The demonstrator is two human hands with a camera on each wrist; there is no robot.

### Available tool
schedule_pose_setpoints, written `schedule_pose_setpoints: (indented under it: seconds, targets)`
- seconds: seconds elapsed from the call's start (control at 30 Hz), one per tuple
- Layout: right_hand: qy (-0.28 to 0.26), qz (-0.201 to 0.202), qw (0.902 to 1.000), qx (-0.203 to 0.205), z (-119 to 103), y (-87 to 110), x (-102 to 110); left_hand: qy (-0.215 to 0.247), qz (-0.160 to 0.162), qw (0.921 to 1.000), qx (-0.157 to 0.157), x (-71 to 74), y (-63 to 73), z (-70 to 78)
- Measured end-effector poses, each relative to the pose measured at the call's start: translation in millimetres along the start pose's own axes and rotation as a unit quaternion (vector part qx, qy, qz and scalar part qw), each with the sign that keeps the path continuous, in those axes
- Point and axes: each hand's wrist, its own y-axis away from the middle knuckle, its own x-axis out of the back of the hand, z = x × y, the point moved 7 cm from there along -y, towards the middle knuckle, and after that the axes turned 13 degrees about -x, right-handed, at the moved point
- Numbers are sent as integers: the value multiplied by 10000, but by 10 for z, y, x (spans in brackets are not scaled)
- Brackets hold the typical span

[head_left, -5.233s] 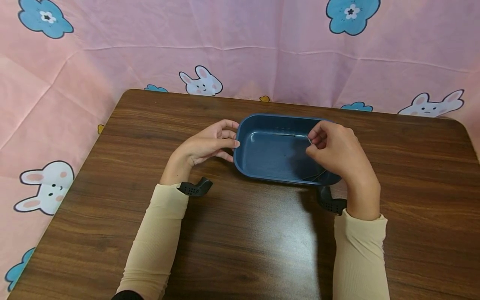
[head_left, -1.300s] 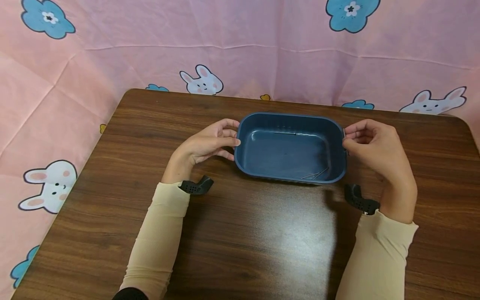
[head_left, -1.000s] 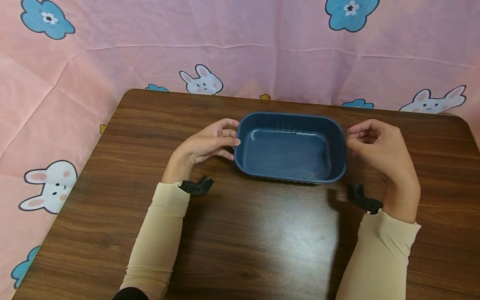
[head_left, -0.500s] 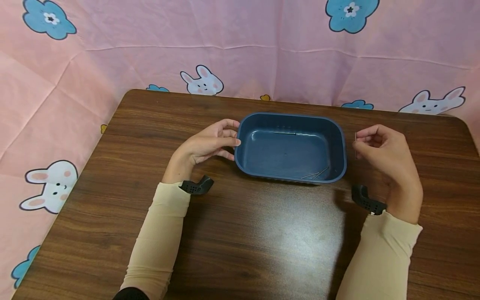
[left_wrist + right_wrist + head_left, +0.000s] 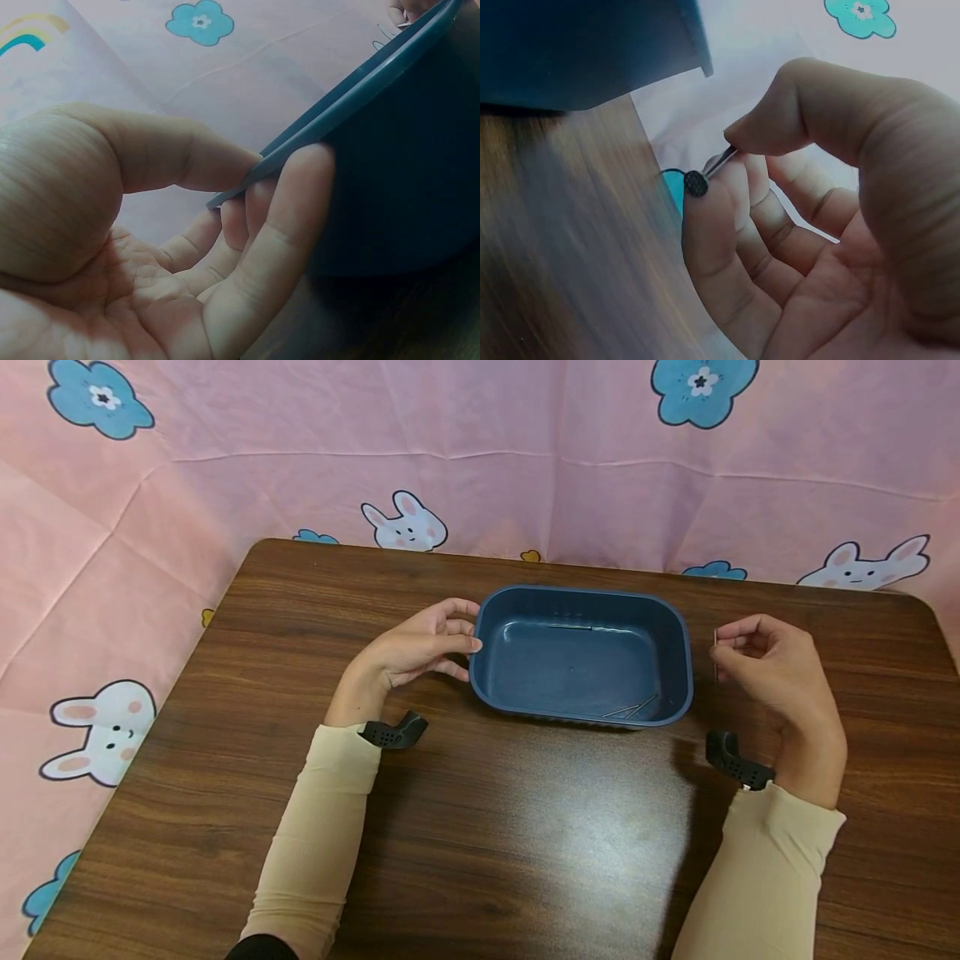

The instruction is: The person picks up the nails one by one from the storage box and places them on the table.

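A blue rectangular plastic bin (image 5: 570,672) sits on the table. At its left end my left hand (image 5: 412,647) holds the rim, thumb on top and fingers against the outer wall, as the left wrist view shows. To the right of the bin, my right hand (image 5: 776,668) pinches a nail (image 5: 716,653) between thumb and fingers. Its round, cross-hatched nail head (image 5: 696,184) rests by the index fingertip in the right wrist view. Inside the bin, one nail (image 5: 570,627) lies along the far wall. Thin nails (image 5: 630,707) lie crossed in the near right corner.
The dark wood-grain table (image 5: 480,843) spreads around the bin, with a bright glare in front of it. A pink curtain (image 5: 495,427) printed with rabbits and flowers hangs behind. Each wrist carries a black camera mount (image 5: 393,732).
My right hand was over the inside of the bin; it has moved out past the right rim with a nail, then slightly farther right and toward me. The left hand keeps its hold.
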Motion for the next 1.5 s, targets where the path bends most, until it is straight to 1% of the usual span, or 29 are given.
schedule_pose_setpoints:
  seconds: [0.37,0.5,0.73,0.93,1.13,1.3,1.5]
  targets:
    - [399,100,9988,-263,93,-49,-15,9,10,10000,-6,-7,-1,15]
    - [515,148,9982,-275,106,-63,-20,2,3,10000,-21,-8,-4,14]
    - [710,104,9970,-283,122,-67,-34,13,61,10000,-28,-7,-2,31]
    - [851,72,9956,-375,170,-54,-26,-46,-27,10000,8,-11,4,16]
    - [815,49,9962,-304,206,-60,-32,-40,-43,10000,14,-9,7,-4]
    - [806,92,9964,-241,222,-80,-32,-65,-16,10000,-12,-9,7,8]
    - [842,83,9959,-318,241,-94,-36,-91,-11,10000,1,-23,20,25]
